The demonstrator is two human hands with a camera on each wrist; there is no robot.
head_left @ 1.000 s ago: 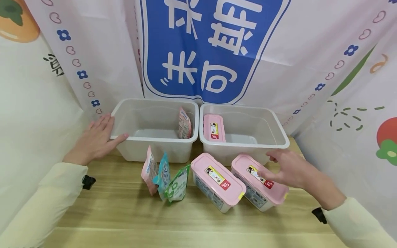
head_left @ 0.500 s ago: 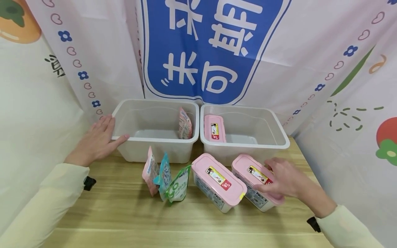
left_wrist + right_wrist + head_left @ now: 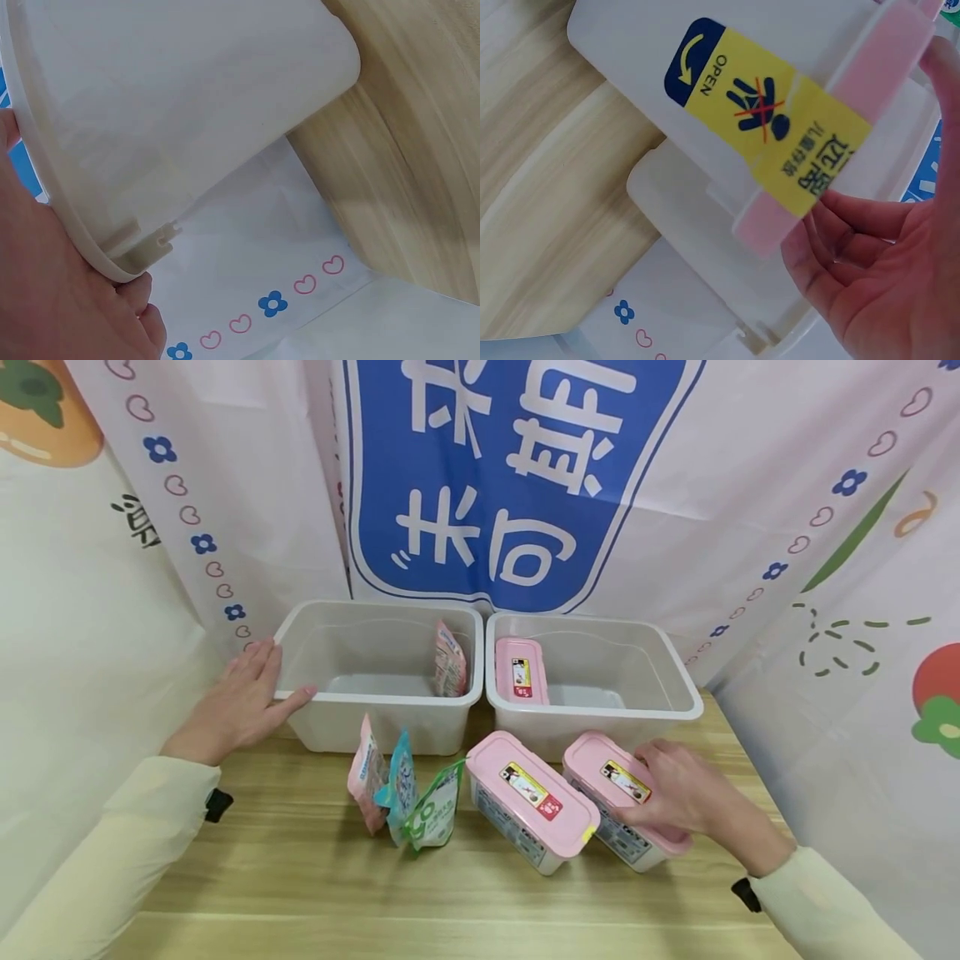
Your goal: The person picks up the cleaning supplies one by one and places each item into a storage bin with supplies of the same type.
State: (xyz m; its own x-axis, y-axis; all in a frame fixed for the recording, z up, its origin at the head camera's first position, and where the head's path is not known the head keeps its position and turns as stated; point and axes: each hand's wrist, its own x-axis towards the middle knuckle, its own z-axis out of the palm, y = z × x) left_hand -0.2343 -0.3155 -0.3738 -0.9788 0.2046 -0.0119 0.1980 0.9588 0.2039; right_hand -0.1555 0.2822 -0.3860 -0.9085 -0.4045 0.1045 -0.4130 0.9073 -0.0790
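Note:
My right hand [image 3: 678, 789] reaches over the right-hand pink-lidded plastic box [image 3: 617, 770] and grips its lid from both sides. Seen from the right wrist, the thumb is at one edge of the lid [image 3: 761, 225] and bent fingers are at the other, beside a yellow "OPEN" label [image 3: 769, 112]. That box stands on the table. My left hand [image 3: 236, 697] rests on the left corner of the left grey-white bin [image 3: 375, 727], fingers extended along the end rim and thumb over the front rim. A second pink-lidded box [image 3: 525, 777] stands just left of the gripped one.
Pink [image 3: 367, 777], blue [image 3: 402, 785] and green-white [image 3: 437, 810] pouches stand before the left bin; another pink pouch [image 3: 450, 662] is inside it. The right bin [image 3: 660, 717] holds a pink-lidded box [image 3: 521, 670]. Printed cloth [image 3: 660, 552] hangs behind the wooden table [image 3: 337, 893].
My right hand has moved left from hovering at the right-hand box to a grip on its lid. My left hand stays at the left bin's corner, and the boxes and pouches stand as before.

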